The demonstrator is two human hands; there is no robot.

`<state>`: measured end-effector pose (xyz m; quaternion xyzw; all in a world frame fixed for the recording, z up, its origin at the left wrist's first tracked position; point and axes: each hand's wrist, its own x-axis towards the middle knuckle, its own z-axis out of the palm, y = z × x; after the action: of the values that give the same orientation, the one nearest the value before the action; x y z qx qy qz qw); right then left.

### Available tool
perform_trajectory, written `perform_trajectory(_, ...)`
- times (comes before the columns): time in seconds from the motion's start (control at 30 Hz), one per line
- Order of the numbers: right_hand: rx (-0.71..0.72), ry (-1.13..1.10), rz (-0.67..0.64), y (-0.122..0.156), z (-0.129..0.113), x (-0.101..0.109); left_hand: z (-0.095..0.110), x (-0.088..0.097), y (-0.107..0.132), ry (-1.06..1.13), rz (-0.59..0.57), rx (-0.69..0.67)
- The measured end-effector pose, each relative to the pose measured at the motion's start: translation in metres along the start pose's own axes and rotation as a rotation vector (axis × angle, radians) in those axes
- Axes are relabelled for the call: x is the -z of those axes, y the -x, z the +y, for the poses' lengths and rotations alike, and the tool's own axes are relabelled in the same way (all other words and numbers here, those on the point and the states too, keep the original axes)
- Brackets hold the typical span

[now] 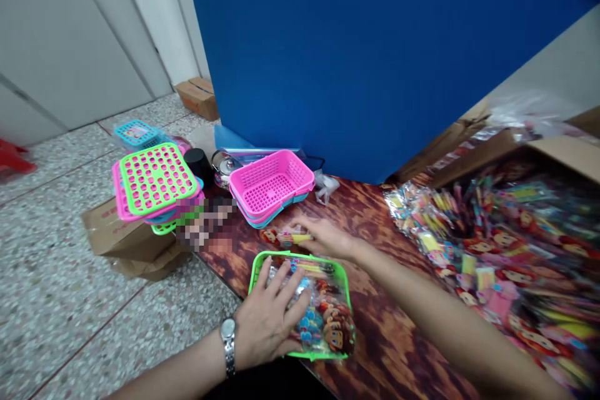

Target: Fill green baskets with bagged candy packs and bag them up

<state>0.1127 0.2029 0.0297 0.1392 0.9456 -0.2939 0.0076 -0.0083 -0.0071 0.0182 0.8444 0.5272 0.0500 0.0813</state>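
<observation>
A green plastic basket (pixel 347 287) stands before me on the wood-patterned table. It is filled with clear-wrapped packets (pixel 315 319), one showing a large brown-haired cartoon head. My left hand (pixel 269 315), wearing a watch, lies flat on these packets with its fingers spread. Just beyond the basket's far rim, my right hand (pixel 325 237) has its fingers closed on a small clear-wrapped packet (pixel 281 237) with a red-haired cartoon figure and a yellow part. Its fingertips are partly hidden. Behind that packet sits a nested stack of baskets (pixel 272 190), pink on top and blue below.
Many packets spill from a cardboard box (pixel 557 153) on the right. Basket lids (pixel 157 178) in green and pink are stacked at left, near a black cylinder (pixel 197 165) and a glass jar (pixel 225 165). A blue panel (pixel 365 62) rises behind the table.
</observation>
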Motion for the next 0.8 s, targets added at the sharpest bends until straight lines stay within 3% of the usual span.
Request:
perform_trajectory(0.1,-0.058,-0.141,0.151,0.048,-0.013,0.029,-0.001,0.000,-0.001,-0.026,0.012,-0.021)
perform_trajectory(0.23,-0.136,-0.450,0.106,0.102,-0.035,0.058,-0.003,-0.001,0.000,-0.054,0.024,-0.023)
perform_trajectory(0.33,-0.111,-0.368,0.126,0.120,-0.047,0.068,-0.002,0.000,0.001,-0.077,0.047,-0.037)
perform_trajectory(0.47,-0.204,0.151,0.336,0.110,-0.060,0.066,0.004,-0.001,0.001,-0.120,0.061,-0.029)
perform_trajectory(0.57,-0.223,0.415,0.349,0.094,-0.070,0.060,0.009,-0.002,0.002,-0.146,0.067,-0.010)
perform_trajectory(0.67,-0.105,0.378,0.345,0.079,-0.079,0.058,0.012,-0.001,0.003,-0.148,0.079,-0.008)
perform_trajectory(0.73,-0.008,0.214,0.419,0.069,-0.085,0.059,0.012,0.000,0.003,-0.141,0.088,-0.011)
perform_trajectory(0.8,-0.005,0.032,0.532,0.059,-0.088,0.056,0.012,0.001,0.003,-0.135,0.093,-0.017)
